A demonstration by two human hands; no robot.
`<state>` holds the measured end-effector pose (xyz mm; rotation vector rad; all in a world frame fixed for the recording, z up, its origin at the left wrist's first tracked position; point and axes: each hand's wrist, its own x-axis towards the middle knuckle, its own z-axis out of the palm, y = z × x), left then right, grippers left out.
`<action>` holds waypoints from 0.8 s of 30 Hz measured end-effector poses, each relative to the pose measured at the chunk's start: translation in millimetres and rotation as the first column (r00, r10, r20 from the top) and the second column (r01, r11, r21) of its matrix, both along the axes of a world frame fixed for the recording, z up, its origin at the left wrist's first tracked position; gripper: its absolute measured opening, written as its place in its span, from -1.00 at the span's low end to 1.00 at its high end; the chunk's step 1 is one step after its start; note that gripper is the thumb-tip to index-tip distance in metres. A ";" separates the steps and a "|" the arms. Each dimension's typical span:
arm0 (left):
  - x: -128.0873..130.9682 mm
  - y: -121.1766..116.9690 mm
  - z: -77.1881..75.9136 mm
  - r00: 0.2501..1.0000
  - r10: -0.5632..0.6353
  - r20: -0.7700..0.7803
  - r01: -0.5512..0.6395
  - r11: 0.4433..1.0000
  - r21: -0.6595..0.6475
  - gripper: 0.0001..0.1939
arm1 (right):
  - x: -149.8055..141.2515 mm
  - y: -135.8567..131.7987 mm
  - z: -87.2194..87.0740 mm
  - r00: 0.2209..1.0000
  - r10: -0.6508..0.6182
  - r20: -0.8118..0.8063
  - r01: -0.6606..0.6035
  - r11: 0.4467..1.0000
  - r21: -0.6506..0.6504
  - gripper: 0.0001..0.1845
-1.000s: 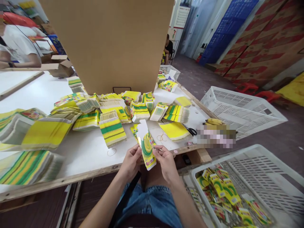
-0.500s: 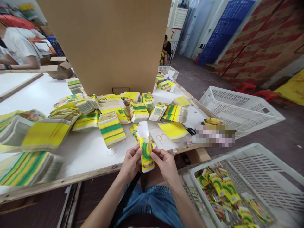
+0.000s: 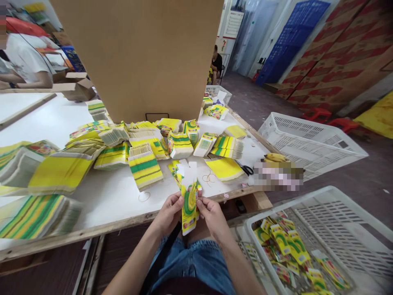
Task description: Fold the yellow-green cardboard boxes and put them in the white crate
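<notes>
Between both hands, over the table's front edge, stands a small yellow and green printed carton (image 3: 189, 205) with white flaps sticking up at its top end. My left hand (image 3: 170, 212) pinches its left side with thumb and fingers. On the opposite side my right hand (image 3: 212, 214) grips the right edge. Just behind it, partly hidden, more printed cartons (image 3: 175, 172) lie on the table. A stack of flat yellow and green cartons (image 3: 145, 167) sits to the left, and a yellow sheet-like stack (image 3: 224, 169) to the right.
Several carton stacks (image 3: 179, 144) line the white table (image 3: 116, 207) before a tall cardboard panel (image 3: 141, 61). Black-handled scissors (image 3: 247, 169) and bananas (image 3: 274, 157) lie at the right. A white crate (image 3: 333, 194) below holds printed cartons. One person (image 3: 29, 57) sits at far left.
The carton in my hands has come slightly lower and turned a little. Its white top flaps now show more spread apart. My hands stay on both sides of it.
</notes>
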<state>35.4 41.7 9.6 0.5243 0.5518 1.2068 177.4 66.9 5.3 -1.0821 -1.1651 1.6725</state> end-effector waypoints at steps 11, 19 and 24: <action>8.9 10.0 -19.5 0.920 0.278 -0.275 -0.286 0.958 0.012 -0.67 | -0.6 -10.2 5.1 0.974 -0.076 0.214 0.039 0.984 0.171 -0.62; 4.1 1.8 -10.4 0.818 0.337 -0.466 -0.319 0.940 0.120 -0.38 | 1.3 -6.1 -2.8 0.959 -0.179 0.218 0.117 0.956 0.269 -0.63; -5.6 -3.9 7.1 0.839 0.198 -0.508 -0.104 0.973 0.206 -0.35 | 11.5 2.2 7.8 0.997 -0.060 0.053 0.041 0.952 0.303 -0.47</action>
